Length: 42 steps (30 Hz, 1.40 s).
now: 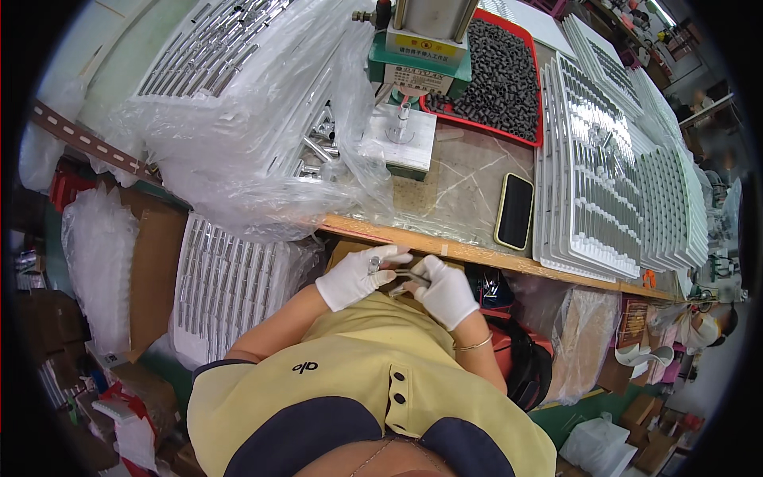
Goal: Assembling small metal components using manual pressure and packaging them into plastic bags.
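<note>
My left hand point(350, 281), in a white glove with bare fingertips, is closed around a small shiny metal tube point(374, 262) whose round end shows at the fingers. Close beside it, my right hand point(447, 292), gloved the same way, pinches a thin dark metal tool point(414, 276) that points toward the left hand; its exact kind is too small to tell. Both hands are held over my lap, just below the front edge of the workbench point(469, 253). The fingers partly hide what lies between them.
On the bench stand a green press point(419, 71) with a metal base block point(409, 141), a red tray point(542, 119) of small black parts, a phone point(514, 211) and stacked white trays point(556, 230) of metal tubes. Plastic film point(238, 159) covers the left; another tube tray point(226, 278) stands below.
</note>
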### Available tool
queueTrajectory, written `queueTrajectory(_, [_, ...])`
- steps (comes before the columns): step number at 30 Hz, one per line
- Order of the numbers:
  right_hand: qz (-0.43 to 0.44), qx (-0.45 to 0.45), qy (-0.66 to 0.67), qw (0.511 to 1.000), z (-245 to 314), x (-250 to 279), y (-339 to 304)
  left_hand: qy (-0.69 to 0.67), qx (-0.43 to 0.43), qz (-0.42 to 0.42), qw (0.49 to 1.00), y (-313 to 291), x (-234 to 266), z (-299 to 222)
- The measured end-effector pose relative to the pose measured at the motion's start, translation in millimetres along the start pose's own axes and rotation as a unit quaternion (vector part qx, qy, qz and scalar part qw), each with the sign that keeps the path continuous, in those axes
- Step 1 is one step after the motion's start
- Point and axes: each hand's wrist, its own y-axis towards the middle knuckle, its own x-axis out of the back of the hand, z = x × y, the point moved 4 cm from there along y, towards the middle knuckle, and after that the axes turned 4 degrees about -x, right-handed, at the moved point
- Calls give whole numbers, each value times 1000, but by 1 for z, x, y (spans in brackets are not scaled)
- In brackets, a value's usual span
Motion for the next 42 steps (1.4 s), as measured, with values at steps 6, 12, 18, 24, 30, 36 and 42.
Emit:
queueTrajectory(6, [-32, 9, 274, 961, 25, 28, 15, -135, 19, 58, 989, 25, 5, -38])
queueTrajectory(12, [-107, 71, 132, 983, 46, 55, 42, -16, 118, -34, 992, 24, 33, -76])
queueTrajectory(18, [-318, -53, -99, 942, -9, 149, 112, 376, 23, -377, 846, 38, 133, -82])
queueTrajectory(24, [-330, -117, -194, 916, -6, 185, 185, 526, 138, -292, 787, 69, 145, -75])
queueTrajectory(30, [-298, -153, -247, 909, -8, 189, 221, 542, 87, -341, 763, 71, 146, -63])
queueTrajectory(36, [-289, -146, -301, 897, -8, 186, 235, 309, -119, -526, 783, 41, 129, -66])
queueTrajectory(42, [-337, -4, -87, 937, 7, 189, 163, 96, -207, -338, 913, 66, 68, -101])
